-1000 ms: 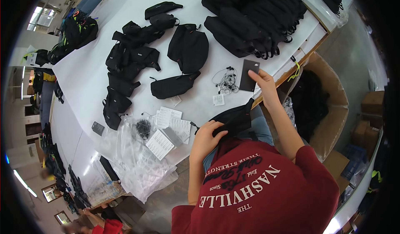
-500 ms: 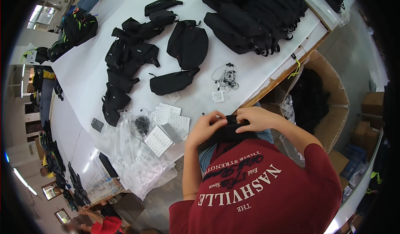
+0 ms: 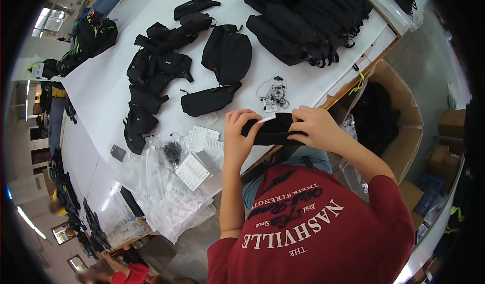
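Head cam: both hands up w/ a small black pouch (image 3: 273, 131) held over the table edge (image 3: 348, 89), just in front of the chest. Left hand (image 3: 240, 135) pinches its left end, right hand (image 3: 316, 130) grips the right end; a white tag (image 3: 268, 116) sits on top. Looks like tag-fitting or checking step; next prob needs steady fingertip work at the tag, pouch kept taut.

Bright even daylight, sharp centre, fisheye-bent dark rim

A long white table (image 3: 106, 89) over grey floor (image 3: 194, 251) (bright windows (image 3: 43, 26) far left).
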Demonstrator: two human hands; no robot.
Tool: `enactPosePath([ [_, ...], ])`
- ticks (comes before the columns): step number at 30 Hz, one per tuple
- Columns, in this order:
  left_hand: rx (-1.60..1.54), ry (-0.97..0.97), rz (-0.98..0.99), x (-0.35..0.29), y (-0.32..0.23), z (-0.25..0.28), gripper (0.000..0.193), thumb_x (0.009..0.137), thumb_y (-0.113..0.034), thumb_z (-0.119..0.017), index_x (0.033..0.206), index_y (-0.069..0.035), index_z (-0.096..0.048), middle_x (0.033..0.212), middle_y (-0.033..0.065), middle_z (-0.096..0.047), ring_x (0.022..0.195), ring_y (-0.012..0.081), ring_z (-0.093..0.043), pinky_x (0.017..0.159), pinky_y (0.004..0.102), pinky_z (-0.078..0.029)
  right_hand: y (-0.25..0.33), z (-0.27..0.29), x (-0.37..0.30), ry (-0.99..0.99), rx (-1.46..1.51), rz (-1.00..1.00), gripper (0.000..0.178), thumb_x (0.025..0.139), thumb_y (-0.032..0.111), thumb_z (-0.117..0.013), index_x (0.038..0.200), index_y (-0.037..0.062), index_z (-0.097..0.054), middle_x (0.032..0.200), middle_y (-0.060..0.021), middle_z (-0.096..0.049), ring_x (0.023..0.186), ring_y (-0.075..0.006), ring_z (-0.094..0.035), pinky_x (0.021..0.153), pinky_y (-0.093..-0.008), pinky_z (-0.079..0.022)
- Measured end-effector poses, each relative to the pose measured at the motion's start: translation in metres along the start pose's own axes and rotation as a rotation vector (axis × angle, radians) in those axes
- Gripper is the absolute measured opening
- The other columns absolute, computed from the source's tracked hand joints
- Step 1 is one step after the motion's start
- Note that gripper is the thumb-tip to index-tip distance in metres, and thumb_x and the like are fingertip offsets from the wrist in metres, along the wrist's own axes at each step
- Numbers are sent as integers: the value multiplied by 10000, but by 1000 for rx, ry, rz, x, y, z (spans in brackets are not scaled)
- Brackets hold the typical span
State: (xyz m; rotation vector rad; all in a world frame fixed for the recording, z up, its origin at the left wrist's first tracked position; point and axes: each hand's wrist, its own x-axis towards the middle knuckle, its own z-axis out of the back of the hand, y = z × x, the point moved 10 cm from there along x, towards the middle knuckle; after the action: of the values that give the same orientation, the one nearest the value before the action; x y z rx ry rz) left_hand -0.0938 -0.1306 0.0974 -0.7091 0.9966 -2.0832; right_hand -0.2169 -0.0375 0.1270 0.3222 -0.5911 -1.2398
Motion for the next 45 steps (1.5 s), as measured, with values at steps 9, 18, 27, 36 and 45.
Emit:
enactPosePath([
  [9,167,-262,-90,-25,-21,49,82,762,-133,-715,842,-118,-707,1151,28,-586,1155,284,-452,964,397,-349,15,-2,31,-62,-82,73,132,663,180,-732,740,108,-653,754,-2,-482,722,-178,-514,578,-310,-430],
  [18,-122,-562,19,-47,16,62,742,715,-264,-795,1342,-122,-425,1450,111,-267,1284,299,-297,1052,436,-268,18,11,38,-196,-16,2,162,648,167,-763,783,122,-686,741,5,-493,698,-168,-488,560,-289,-405],
  [27,-1476,-485,432,-52,82,-22,518,899,-331,-608,1299,-54,-431,1225,78,-547,1128,219,-533,989,393,-425,34,6,51,-424,273,-116,208,729,119,-744,926,91,-684,756,-2,-487,680,-134,-453,573,-261,-363],
  [36,-1542,-532,533,-52,87,-2,420,915,-318,-583,1238,-60,-509,1156,81,-606,1009,223,-608,903,373,-491,-27,-63,13,-242,1433,-613,392,826,2,-570,1208,51,-500,971,-6,-499,961,-87,-469,894,-222,-374],
  [45,-1271,-223,520,-45,29,-12,402,797,-107,-680,1151,34,-551,1026,131,-641,851,195,-650,735,292,-539,-4,-20,48,-225,1330,-423,403,916,148,-558,1299,30,-519,1056,-56,-609,982,-125,-556,898,-277,-424],
])
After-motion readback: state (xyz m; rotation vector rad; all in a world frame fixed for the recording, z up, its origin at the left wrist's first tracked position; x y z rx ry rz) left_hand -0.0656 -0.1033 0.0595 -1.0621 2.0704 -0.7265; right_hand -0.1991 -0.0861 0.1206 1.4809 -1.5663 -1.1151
